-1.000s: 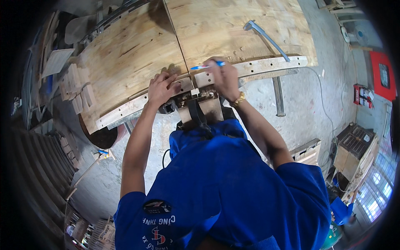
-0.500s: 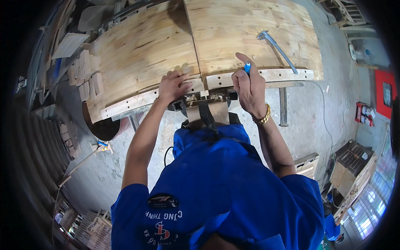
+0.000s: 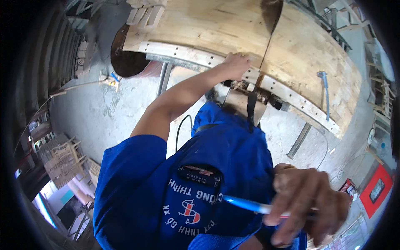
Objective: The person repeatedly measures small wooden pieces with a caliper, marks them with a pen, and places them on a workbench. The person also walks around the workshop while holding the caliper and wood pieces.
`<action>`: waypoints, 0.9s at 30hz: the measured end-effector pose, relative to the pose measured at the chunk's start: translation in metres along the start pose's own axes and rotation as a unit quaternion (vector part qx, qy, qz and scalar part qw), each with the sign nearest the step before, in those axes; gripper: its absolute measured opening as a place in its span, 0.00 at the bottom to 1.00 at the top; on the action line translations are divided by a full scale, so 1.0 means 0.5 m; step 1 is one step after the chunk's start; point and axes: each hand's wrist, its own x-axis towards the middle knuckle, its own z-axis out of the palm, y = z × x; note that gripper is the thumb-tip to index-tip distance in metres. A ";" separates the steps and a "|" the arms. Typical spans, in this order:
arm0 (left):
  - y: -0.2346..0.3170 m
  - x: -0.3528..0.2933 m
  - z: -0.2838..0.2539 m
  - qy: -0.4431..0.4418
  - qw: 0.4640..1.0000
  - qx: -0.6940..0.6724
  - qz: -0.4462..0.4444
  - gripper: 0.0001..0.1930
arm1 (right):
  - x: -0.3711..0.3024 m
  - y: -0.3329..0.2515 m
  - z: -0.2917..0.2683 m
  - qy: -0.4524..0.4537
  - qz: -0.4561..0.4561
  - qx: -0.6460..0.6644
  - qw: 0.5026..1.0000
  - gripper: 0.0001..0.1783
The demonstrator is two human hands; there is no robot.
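Observation:
My right hand [image 3: 306, 202] is raised close in front of my chest, its fingers closed around a blue and white pen [image 3: 248, 204]. The pen points left over my blue shirt; motion blurs the hand a little. At the bench's near edge, my left hand [image 3: 237, 66] rests on the wooden top [image 3: 200, 29] and the pale strip [image 3: 183, 53] with dark holes, just left of the seam. Its fingers lie on the wood, with nothing visible in them. A blue-grey caliper [image 3: 326, 98] lies on the right part of the top.
Below the seam sit a dark handle [image 3: 252, 104] and a metal mechanism. Wooden pieces [image 3: 148, 12] are stacked at the top left, beside a rusty round drum [image 3: 125, 54]. A metal leg [image 3: 299, 141] stands under the right side. Far right hangs a red panel [image 3: 376, 189].
My right hand has left the bench and come up to my chest with the pen. My view has turned, so the bench appears tilted. My left hand stays at the bench edge.

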 end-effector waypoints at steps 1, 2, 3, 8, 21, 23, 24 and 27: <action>0.002 0.009 0.001 0.003 1.000 0.004 0.016 0.32 | 0.003 0.021 0.025 0.000 -0.019 -0.025 1.000 0.09; 0.003 0.013 -0.002 0.015 0.999 0.003 0.029 0.32 | 0.007 0.062 0.056 0.060 -0.029 -0.054 0.996 0.10; 0.003 0.016 0.004 0.015 0.999 0.001 0.035 0.32 | 0.005 0.087 0.060 0.048 -0.073 -0.095 0.992 0.07; 0.014 0.021 -0.017 0.015 0.999 0.018 0.032 0.32 | 0.013 0.077 0.023 -0.207 0.012 -0.258 0.944 0.14; 0.011 0.012 0.001 0.041 0.999 0.011 -0.008 0.31 | -0.136 -0.010 -0.274 0.221 0.117 -0.657 0.711 0.18; 0.032 0.022 -0.010 0.030 0.999 0.017 0.009 0.31 | -0.224 -0.003 -0.402 0.385 0.102 -0.663 0.634 0.16; 0.034 0.021 -0.011 0.035 0.999 0.014 0.007 0.31 | -0.254 0.006 -0.441 0.406 0.082 -0.663 0.624 0.16; 0.034 0.004 -0.007 0.042 0.999 -0.001 -0.008 0.30 | -0.280 0.068 -0.468 0.418 0.086 -0.638 0.641 0.17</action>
